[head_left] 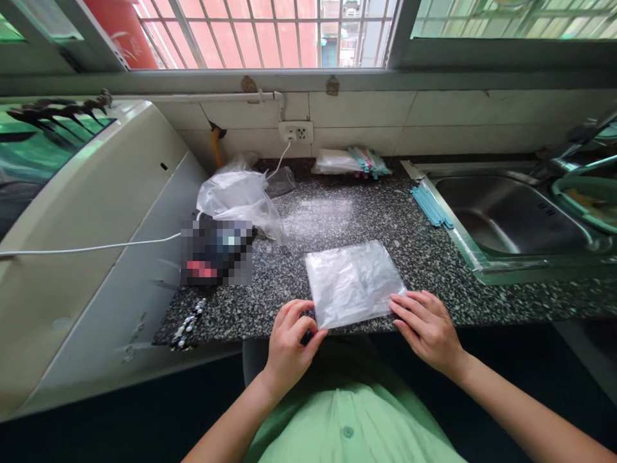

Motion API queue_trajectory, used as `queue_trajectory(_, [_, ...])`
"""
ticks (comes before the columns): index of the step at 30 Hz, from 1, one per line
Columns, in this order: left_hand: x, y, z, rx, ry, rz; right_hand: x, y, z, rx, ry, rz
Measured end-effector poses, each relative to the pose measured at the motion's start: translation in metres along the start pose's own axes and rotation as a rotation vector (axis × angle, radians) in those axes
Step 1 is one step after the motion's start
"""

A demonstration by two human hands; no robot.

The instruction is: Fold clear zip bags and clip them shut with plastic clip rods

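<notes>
A flat, clear plastic bag (354, 283), or a thin stack of them, lies on the speckled counter at its front edge. My left hand (293, 341) pinches its near left corner between thumb and fingers. At the near right corner, my right hand (427, 325) grips the edge, fingers on top and thumb below. The plastic looks creased and shiny, and I cannot tell how many layers it has.
Crumpled white plastic bags (238, 193) and a blurred-out device (216, 252) with a white cable sit to the left. Blue strips (431, 204) lie beside the steel sink (511, 212). A packed bundle with coloured strips (351, 162) rests by the wall, below a socket (295, 132).
</notes>
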State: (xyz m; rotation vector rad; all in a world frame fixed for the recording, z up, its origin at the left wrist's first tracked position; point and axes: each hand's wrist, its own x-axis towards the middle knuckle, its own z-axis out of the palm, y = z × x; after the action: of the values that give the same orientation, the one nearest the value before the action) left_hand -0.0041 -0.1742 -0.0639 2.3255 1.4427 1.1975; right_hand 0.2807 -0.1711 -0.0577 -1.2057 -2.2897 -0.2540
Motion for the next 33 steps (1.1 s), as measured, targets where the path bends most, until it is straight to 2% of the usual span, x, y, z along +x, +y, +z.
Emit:
queue_trajectory(2, [-0.003,0.000,0.001,0.058,0.079,0.089,0.000,0.003,-0.001,0.010,0.005,-0.017])
queue_trajectory(3, [-0.004,0.000,0.002,0.096,0.082,0.153,0.001,0.005,-0.002,0.013,0.009,-0.029])
queue_trajectory(7, [-0.007,-0.003,0.005,0.169,-0.080,0.349,0.004,0.010,-0.008,-0.008,0.028,-0.053])
queue_trajectory(11, [-0.011,-0.004,0.008,0.170,-0.096,0.401,0.012,-0.005,-0.009,-0.013,0.041,-0.055])
queue_trajectory(15, [-0.011,-0.002,0.010,0.179,-0.059,0.437,0.010,-0.024,0.005,0.004,-0.151,-0.240])
queue_trajectory(17, [-0.010,-0.002,0.010,0.174,-0.042,0.460,0.002,-0.020,0.011,-0.068,-0.206,-0.233])
queue_trajectory(20, [-0.011,-0.003,0.011,0.176,-0.032,0.492,-0.009,0.002,0.008,-0.173,-0.226,-0.105])
queue_trajectory(22, [-0.011,-0.001,0.012,0.180,-0.025,0.511,-0.011,0.014,-0.001,-0.206,-0.200,-0.049])
queue_trajectory(24, [-0.010,0.005,0.015,0.179,-0.020,0.542,-0.007,0.013,-0.010,-0.192,-0.130,-0.062])
queue_trajectory(27, [-0.004,0.019,0.021,0.166,-0.023,0.625,0.005,-0.009,-0.013,-0.090,0.000,-0.160])
queue_trajectory(30, [0.003,0.030,0.025,0.141,-0.006,0.701,0.017,-0.029,-0.005,-0.014,0.047,-0.261])
queue_trajectory(33, [0.010,0.025,0.020,0.196,0.022,0.642,0.024,-0.028,0.000,0.080,0.081,-0.276])
